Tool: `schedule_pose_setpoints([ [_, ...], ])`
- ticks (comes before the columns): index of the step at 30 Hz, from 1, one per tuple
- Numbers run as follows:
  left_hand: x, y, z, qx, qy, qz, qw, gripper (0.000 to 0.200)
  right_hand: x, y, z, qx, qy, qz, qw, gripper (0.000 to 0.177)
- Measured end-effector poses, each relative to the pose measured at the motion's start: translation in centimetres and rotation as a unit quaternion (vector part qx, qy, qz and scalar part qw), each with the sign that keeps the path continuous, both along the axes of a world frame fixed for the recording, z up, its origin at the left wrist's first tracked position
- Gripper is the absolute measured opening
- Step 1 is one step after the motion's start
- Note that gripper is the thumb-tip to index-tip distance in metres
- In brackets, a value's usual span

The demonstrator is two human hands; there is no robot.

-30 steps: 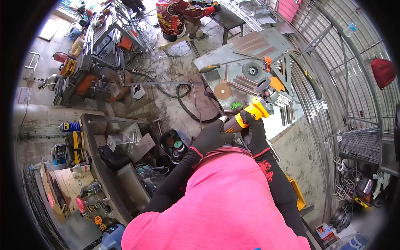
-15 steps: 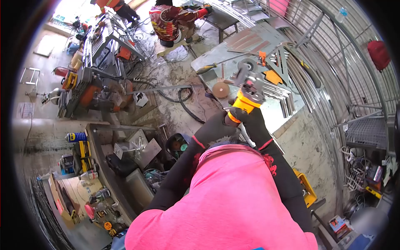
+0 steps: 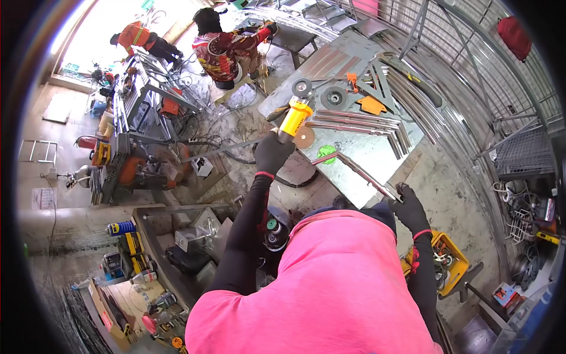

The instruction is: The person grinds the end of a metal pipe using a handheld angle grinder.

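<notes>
My left hand (image 3: 274, 152), in a dark glove, is wrapped round the body of a yellow angle grinder (image 3: 296, 116). The grinder's head points away from me, over the near left part of the metal-topped table (image 3: 348, 183). A thin bent metal bar (image 3: 362, 172) reaches from the table towards me on the right. My gloved right hand (image 3: 410, 210) is closed on its near end. Near the bar's bend lies a green disc (image 3: 326, 154). Beside the grinder is a brown disc (image 3: 303, 137), partly covered by it.
Cut metal bars (image 3: 359, 125), an orange flat piece (image 3: 371, 105) and a grey disc (image 3: 334, 98) lie on the table. Two people work beyond, one in a patterned top (image 3: 217, 56). A yellow crate (image 3: 451, 262) stands at right, a metal-framed bin (image 3: 177, 236) at left.
Earlier both hands were together at the grinder. My left hand has carried it leftwards; my right hand has left it, moved right and closer to me, and grips the bar.
</notes>
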State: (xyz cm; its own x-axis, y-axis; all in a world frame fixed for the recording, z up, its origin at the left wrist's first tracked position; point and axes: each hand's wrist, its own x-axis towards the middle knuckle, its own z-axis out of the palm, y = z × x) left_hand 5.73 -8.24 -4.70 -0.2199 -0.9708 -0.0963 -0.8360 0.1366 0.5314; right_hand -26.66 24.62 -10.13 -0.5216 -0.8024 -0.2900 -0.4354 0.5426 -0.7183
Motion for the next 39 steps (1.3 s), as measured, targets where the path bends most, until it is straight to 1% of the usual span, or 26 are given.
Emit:
schedule_pose_setpoints([
  [2, -0.5, -1.7, -1.2, -0.006, -0.047, -0.019, 0.999, 0.056, 0.9, -0.3, 2.7, 0.057, -0.02, 0.082, 0.995, 0.068],
  [3, -0.6, -2.4, -1.8, -0.008, -0.049, -0.023, 0.999, 0.056, 1.3, -0.2, 1.2, -0.017, 0.039, 0.098, 0.994, 0.067],
  [5, -1.0, -3.5, -2.9, 0.004, -0.06, -0.033, 0.998, 0.059, 1.5, -0.2, -0.7, -0.011, 0.067, 0.082, 0.994, 0.066],
  [6, -1.5, -3.5, -2.6, 0.008, -0.061, -0.04, 0.997, 0.059, 1.8, -0.6, 0.0, -0.003, 0.096, 0.07, 0.993, 0.065],
  [7, -1.7, -3.4, -2.4, 0.008, -0.053, -0.04, 0.998, 0.059, 2.1, -0.5, 0.7, 0.012, 0.077, 0.038, 0.996, 0.056],
  [8, -1.9, -3.4, -2.1, 0.008, -0.046, -0.039, 0.998, 0.059, 1.9, 0.0, 0.0, 0.018, 0.073, 0.032, 0.997, 0.056],
  [10, -2.2, -3.2, -2.2, 0.021, -0.067, -0.039, 0.997, 0.063, 1.8, 0.7, -1.2, -0.074, 0.071, 0.011, 0.995, 0.046],
  [11, -2.3, -3.0, -2.3, 0.017, -0.073, -0.035, 0.997, 0.065, 2.0, 0.6, -0.2, -0.064, 0.077, 0.015, 0.995, 0.038],
  [13, -2.1, -3.3, -2.4, 0.033, -0.098, -0.046, 0.994, 0.071, 2.0, 0.9, -0.6, -0.065, 0.07, 0.019, 0.995, 0.037],
  [15, -2.0, -3.5, -2.6, 0.033, -0.106, -0.049, 0.993, 0.07, 1.6, 1.4, -1.0, -0.065, 0.064, 0.028, 0.995, 0.036],
  [17, -2.1, -3.4, -2.1, 0.034, -0.118, -0.054, 0.991, 0.068, 0.8, 1.9, -1.3, -0.037, -0.019, 0.02, 0.999, 0.032],
  [18, -1.8, -3.5, -2.3, 0.037, -0.117, -0.051, 0.991, 0.068, 0.1, 2.4, -2.4, -0.034, -0.019, 0.023, 0.999, 0.032],
  [20, -1.4, -3.9, -2.6, 0.005, -0.125, -0.077, 0.989, 0.067, -0.6, 2.6, -3.3, -0.038, -0.113, 0.032, 0.992, 0.03],
  [21, -1.2, -4.0, -2.6, 0.032, -0.106, -0.072, 0.991, 0.068, -0.8, 2.5, -3.1, -0.036, -0.113, 0.035, 0.992, 0.03],
  [23, -0.7, -3.8, -2.8, 0.025, -0.097, -0.068, 0.993, 0.07, -1.6, 2.1, -2.5, 0.037, -0.237, 0.016, 0.971, 0.03],
  [25, -0.2, -3.7, -3.2, 0.02, -0.086, -0.066, 0.994, 0.071, -2.1, 1.5, -2.3, 0.042, -0.262, 0.027, 0.964, 0.031],
  [27, 0.4, -3.7, -3.9, 0.03, -0.002, -0.061, 0.998, 0.072, -2.5, 1.3, -2.3, 0.049, -0.286, 0.038, 0.956, 0.033],
  [30, 1.0, -3.4, -3.7, 0.046, 0.032, -0.051, 0.997, 0.071, -2.6, 0.8, -2.0, 0.06, -0.337, 0.021, 0.939, 0.038],
  [32, 0.8, -2.5, -3.3, 0.021, 0.03, -0.038, 0.999, 0.066, -2.8, 0.7, -1.7, 0.059, -0.35, 0.021, 0.934, 0.043],
  [33, 0.6, -1.8, -3.3, -0.141, 0.022, -0.03, 0.989, 0.061, -2.8, 0.6, -1.6, 0.063, -0.35, 0.018, 0.935, 0.043],
  [34, 0.4, -0.9, -3.3, -0.299, 0.012, -0.022, 0.954, 0.056, -2.8, 0.5, -1.5, 0.057, -0.348, 0.022, 0.935, 0.044],
  [35, -1.4, 1.5, -0.6, -0.175, 0.108, 0.011, 0.979, 0.046, -2.8, 0.5, -1.4, 0.052, -0.347, 0.026, 0.936, 0.045],
  [36, -1.7, 2.9, -2.3, -0.082, 0.175, 0.003, 0.981, 0.042, -3.0, 0.6, -1.4, 0.056, -0.346, 0.025, 0.936, 0.045],
  [37, -2.5, 5.0, -2.1, -0.039, 0.213, -0.031, 0.976, 0.043, -3.1, 0.7, -1.5, 0.058, -0.351, 0.031, 0.934, 0.045],
  [38, -4.1, 7.1, -1.9, -0.02, 0.208, -0.052, 0.977, 0.043, -3.4, 0.5, -1.6, 0.06, -0.356, 0.04, 0.932, 0.045],
  [39, -5.4, 8.3, -0.6, 0.126, 0.231, -0.032, 0.964, 0.042, -3.6, 0.5, -1.8, 0.062, -0.356, 0.046, 0.931, 0.045],
])
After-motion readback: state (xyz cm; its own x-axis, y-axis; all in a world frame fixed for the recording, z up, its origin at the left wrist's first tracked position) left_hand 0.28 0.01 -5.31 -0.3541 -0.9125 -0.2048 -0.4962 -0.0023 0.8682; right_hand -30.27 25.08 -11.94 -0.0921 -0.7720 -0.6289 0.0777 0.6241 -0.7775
